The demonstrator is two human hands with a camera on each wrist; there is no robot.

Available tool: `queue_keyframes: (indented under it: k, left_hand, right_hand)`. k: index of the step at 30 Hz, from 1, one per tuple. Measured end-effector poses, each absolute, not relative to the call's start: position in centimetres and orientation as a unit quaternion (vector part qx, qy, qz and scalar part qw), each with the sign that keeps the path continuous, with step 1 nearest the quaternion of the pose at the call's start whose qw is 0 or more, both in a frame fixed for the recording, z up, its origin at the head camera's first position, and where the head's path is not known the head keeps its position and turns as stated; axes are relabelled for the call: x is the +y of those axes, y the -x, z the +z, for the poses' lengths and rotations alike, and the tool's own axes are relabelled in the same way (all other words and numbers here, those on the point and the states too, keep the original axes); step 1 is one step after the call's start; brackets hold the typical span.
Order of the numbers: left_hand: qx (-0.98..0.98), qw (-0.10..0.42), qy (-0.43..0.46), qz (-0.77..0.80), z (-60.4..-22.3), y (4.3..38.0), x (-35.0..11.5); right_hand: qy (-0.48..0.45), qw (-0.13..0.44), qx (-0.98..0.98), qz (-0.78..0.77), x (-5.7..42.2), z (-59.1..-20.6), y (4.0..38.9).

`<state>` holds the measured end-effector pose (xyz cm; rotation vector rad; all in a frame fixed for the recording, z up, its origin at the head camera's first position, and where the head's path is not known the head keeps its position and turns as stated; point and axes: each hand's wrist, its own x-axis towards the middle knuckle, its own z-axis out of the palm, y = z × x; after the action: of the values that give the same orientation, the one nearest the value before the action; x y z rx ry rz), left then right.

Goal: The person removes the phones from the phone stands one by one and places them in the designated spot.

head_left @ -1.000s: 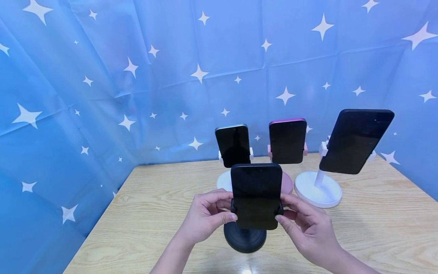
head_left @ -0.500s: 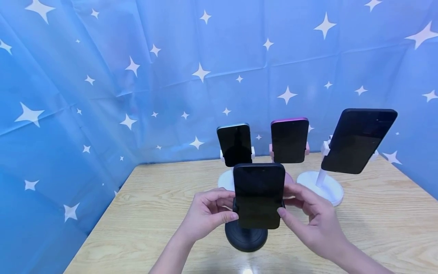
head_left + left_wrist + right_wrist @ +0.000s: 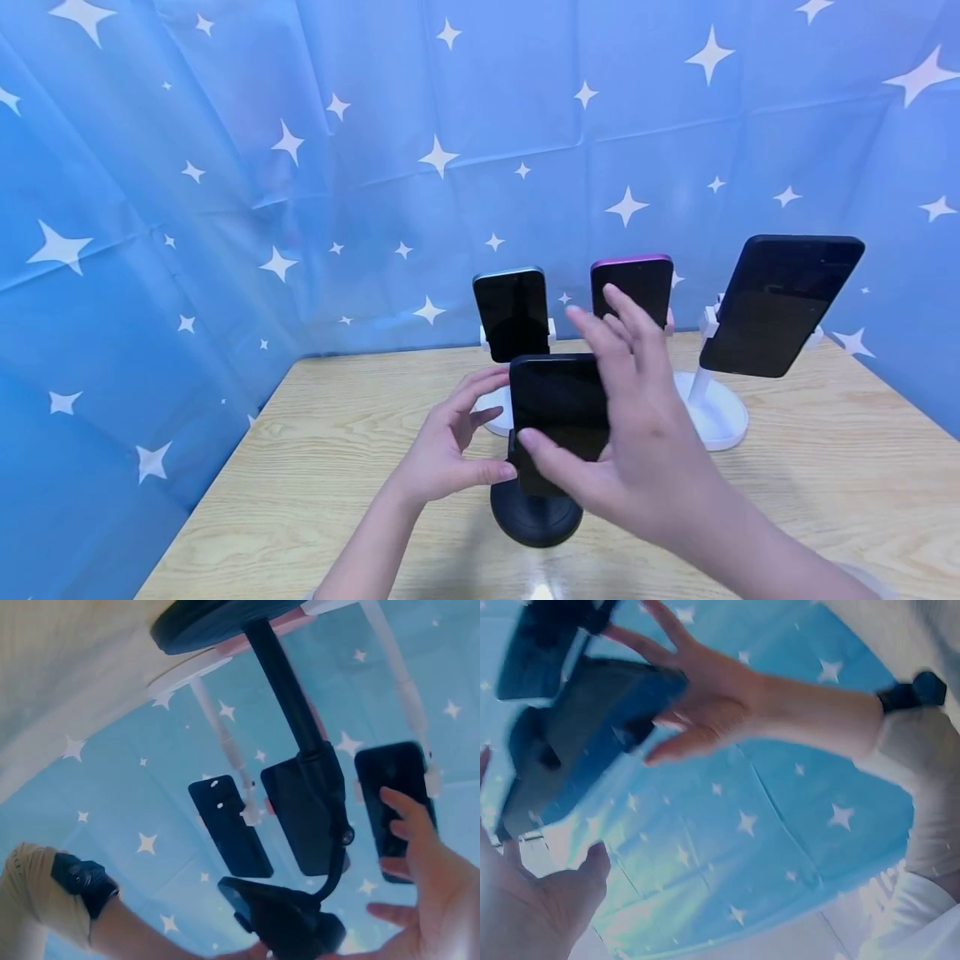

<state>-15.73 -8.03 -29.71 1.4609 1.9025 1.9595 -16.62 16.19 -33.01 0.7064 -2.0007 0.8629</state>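
Left grip (image 3: 441,454) spread wide, right grip (image 3: 641,437) splayed too, lower centre; steady the black stand (image 3: 536,523) before adjusting its phone (image 3: 555,400)!

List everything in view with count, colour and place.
front phone: one, black, in the black stand
blue-edged phone: one, black-screened, back row left
pink-edged phone: one, black-screened, back row middle
rightmost phone: one, black, back row right
black stand: one, black, nearest the person
white stands: two, white, back row left and right
pink stand: one, pink, back row middle
table: one, light wood, under the stands
backdrop: one, blue with white stars, behind
wrist devices: two, black, one per wrist
sleeves: two, pale, around the forearms
left grip: one, bare, at the front phone's left edge
right grip: one, bare, before the front phone
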Motion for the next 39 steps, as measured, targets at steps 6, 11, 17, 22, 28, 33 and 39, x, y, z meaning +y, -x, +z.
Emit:
queue_keyframes:
  k: [6,11,17,22,28,33,39]
  left_hand:
    - [0.568,0.076,-0.542,0.615,-29.7,17.4,-7.4]
    - [0.576,0.081,-0.571,0.579,-29.6,18.1,-6.7]
    - [0.587,0.070,-0.598,0.542,-29.4,18.4,-5.8]
    - [0.592,0.054,-0.603,0.532,-29.2,18.6,-5.8]
    - [0.593,0.071,-0.593,0.540,-29.1,18.7,-5.8]
    - [0.597,0.096,-0.578,0.548,-29.0,18.8,-5.9]
    - [0.592,0.106,-0.585,0.544,-28.8,19.1,-5.7]
  right_hand:
    - [-0.235,0.442,-0.826,0.259,9.6,-23.1,7.4]
    - [-0.211,0.450,-0.843,0.205,8.5,-23.0,7.5]
    - [-0.190,0.477,-0.843,0.157,8.0,-23.7,8.0]
    - [-0.171,0.510,-0.834,0.120,7.7,-23.8,8.6]
    - [-0.150,0.542,-0.820,0.110,7.4,-23.8,9.1]
    - [-0.141,0.551,-0.812,0.128,7.2,-23.8,9.4]
    - [-0.149,0.566,-0.797,0.149,7.2,-23.8,9.7]
